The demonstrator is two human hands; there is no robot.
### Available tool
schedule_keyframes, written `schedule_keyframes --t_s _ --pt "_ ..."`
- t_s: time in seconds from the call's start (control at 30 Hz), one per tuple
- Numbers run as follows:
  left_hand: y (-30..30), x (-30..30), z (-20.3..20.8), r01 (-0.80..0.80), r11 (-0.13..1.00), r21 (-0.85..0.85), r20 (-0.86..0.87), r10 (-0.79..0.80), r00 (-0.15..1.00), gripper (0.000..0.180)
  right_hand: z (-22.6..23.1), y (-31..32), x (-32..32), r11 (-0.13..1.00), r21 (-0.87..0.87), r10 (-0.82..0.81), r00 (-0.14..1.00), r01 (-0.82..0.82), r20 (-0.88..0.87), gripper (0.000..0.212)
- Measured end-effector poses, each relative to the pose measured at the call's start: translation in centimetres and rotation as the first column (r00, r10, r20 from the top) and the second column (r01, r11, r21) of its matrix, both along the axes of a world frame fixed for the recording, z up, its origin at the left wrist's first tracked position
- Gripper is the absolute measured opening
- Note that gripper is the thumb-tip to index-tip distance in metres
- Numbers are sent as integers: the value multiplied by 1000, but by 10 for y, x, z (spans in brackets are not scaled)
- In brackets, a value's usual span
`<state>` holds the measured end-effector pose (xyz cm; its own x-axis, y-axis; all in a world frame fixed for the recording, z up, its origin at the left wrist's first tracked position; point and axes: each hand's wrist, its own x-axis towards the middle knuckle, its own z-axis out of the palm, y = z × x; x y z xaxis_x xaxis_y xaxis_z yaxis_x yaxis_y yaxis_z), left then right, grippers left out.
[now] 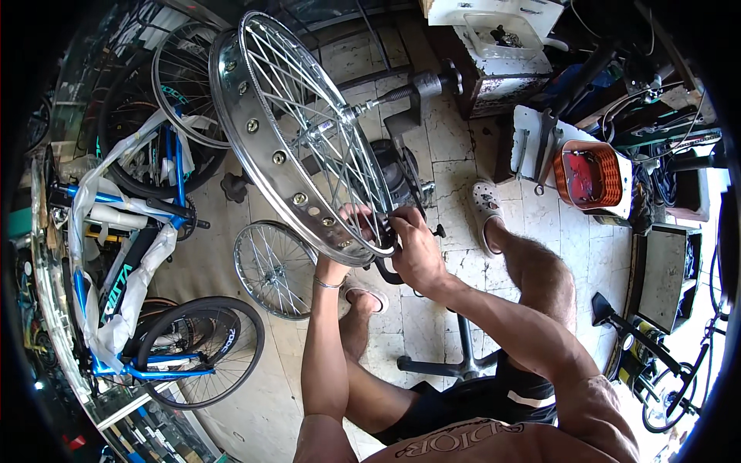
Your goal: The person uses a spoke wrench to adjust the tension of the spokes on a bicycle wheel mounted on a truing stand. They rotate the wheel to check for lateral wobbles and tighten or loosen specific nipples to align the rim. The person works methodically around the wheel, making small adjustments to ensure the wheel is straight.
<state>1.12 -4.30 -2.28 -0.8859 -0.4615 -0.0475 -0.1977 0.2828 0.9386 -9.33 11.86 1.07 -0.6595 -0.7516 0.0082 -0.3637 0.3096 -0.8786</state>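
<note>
A wide-rimmed chrome wheel (291, 174) with many metal spokes is tilted in front of me, its axle clamped in a truing stand (413, 100). My left hand (356, 218) reaches behind the rim's near end; its curled fingers show between the spokes, and the rim hides the palm. Opposite it, my right hand (417, 247) is closed, thumb and fingers pinched at the rim's right edge. Something small and dark shows by those fingertips, too hidden to name. Both hands are close together at the lowest part of the wheel.
A smaller spoked wheel (272, 270) lies on the tiled floor, left of my feet. Further left stands a blue bicycle frame (179, 174) in wrapping, with tyred wheels around it. On the right, an orange basket (567, 197) and wrenches (546, 139) rest on a white surface.
</note>
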Motion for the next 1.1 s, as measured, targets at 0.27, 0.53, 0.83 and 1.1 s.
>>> schedule_keyframes --t_s 0.27,0.53,0.83,1.1 --pt "6 -15 29 88 939 333 132 -138 982 57 0 4 5 994 -19 -100 980 104 170 45" --pt "-6 -1 2 179 978 109 127 -192 973 53 -8 -1 3 999 -40 23 999 -22 26 46" --pt "-2 11 1 2 946 325 38 -15 999 40 2 -1 8 994 -73 -71 992 78 100 45" --pt "0 0 -10 -19 992 123 -50 25 998 25 9 -1 3 999 12 49 997 -50 53 47"
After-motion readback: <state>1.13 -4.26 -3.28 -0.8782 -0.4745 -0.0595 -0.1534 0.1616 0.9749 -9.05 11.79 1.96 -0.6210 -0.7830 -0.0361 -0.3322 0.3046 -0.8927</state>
